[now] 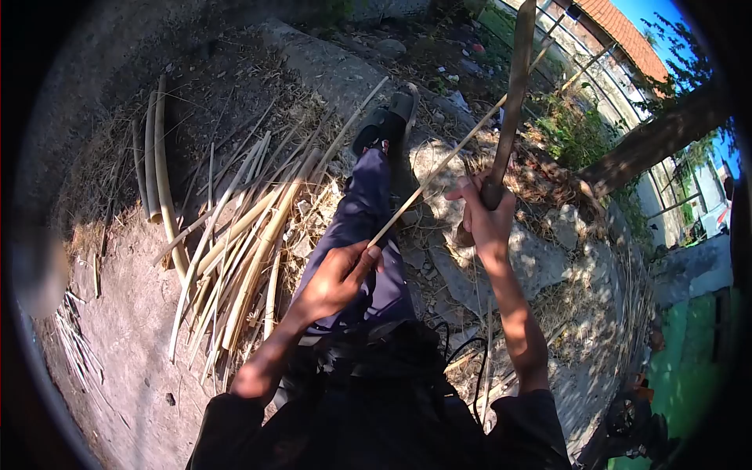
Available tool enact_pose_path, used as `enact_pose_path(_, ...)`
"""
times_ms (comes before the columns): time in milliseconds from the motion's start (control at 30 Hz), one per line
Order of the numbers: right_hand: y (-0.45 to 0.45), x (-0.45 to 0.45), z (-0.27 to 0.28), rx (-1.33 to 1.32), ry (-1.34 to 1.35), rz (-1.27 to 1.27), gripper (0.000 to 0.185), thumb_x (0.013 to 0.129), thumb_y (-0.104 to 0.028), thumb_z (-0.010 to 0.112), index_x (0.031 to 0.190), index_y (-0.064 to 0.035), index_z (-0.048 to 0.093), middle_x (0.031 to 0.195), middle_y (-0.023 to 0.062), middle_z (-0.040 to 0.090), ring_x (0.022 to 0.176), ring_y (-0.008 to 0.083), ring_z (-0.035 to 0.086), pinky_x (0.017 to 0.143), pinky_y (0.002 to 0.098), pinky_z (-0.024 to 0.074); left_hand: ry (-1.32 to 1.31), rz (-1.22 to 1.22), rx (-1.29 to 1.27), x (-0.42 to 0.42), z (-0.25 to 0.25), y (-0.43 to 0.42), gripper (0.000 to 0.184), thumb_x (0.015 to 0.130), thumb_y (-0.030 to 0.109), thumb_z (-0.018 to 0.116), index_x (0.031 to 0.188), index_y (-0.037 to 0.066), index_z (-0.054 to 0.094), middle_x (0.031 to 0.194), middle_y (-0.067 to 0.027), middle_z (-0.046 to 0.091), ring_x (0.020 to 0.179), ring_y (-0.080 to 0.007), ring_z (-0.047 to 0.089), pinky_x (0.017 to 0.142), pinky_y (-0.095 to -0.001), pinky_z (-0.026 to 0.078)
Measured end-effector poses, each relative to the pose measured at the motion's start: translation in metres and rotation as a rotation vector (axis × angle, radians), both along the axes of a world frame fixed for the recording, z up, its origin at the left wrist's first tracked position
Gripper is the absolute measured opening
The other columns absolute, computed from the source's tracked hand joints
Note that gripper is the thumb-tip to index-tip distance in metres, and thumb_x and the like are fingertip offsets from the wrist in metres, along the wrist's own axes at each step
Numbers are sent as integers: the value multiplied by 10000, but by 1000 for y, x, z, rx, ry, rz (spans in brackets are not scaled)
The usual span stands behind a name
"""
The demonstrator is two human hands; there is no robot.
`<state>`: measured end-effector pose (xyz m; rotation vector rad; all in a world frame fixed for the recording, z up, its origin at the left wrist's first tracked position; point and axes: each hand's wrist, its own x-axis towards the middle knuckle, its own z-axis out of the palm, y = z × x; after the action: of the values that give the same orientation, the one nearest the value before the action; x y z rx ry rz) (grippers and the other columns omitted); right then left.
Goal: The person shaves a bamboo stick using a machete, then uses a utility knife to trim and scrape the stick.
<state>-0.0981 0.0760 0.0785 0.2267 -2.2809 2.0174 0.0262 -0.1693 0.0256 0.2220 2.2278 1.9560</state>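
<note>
My left hand (338, 280) is closed around the near end of a long, thin bamboo strip (439, 170), above my trouser leg. The strip slants up and to the right, passing behind a long dark machete (513, 94). My right hand (489, 218) is wrapped around the lower part of the machete, with its blade pointing up and away. Below that hand shows a brown rounded end, probably its handle. Where the strip and blade cross, I cannot tell whether they touch.
Split bamboo strips (243, 274) lie piled on the ground to my left, beside curved bamboo pieces (162, 172). Thin slivers (78, 348) lie further left. My shoe (388, 121) rests ahead near rocky ground. A tree trunk (658, 141) leans at the right.
</note>
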Motion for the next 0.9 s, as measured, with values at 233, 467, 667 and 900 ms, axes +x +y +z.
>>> enact_pose_path(233,3,20,-30,737,533,126,277,791,-191,846,1008,-97,701,712,110,701,645,341,728,556,421,521,-302,-182,357,-10,12,7,379,1161,399,471,998,82,600,692,80,398,556,-31,340,501,-247,277)
enact_pose_path(467,0,12,-29,951,613,191,392,710,-180,853,1063,-173,683,840,72,751,723,330,748,657,479,563,-393,-214,450,-5,16,0,345,1165,393,463,998,102,543,704,88,360,543,-29,311,485,-239,249)
enact_pose_path(667,-8,12,-35,883,515,97,306,776,-211,828,1055,-168,709,747,68,741,702,336,744,581,459,563,-7,12,-15,3,3,2,407,1170,304,449,902,16,554,692,-34,485,622,-155,415,623,-348,415)
enact_pose_path(900,-4,-4,-30,985,548,148,290,786,-214,804,1065,-195,726,745,91,737,695,344,747,608,476,576,96,140,-267,16,4,9,395,1156,289,491,929,-24,569,625,-139,479,553,-191,424,553,-392,389)
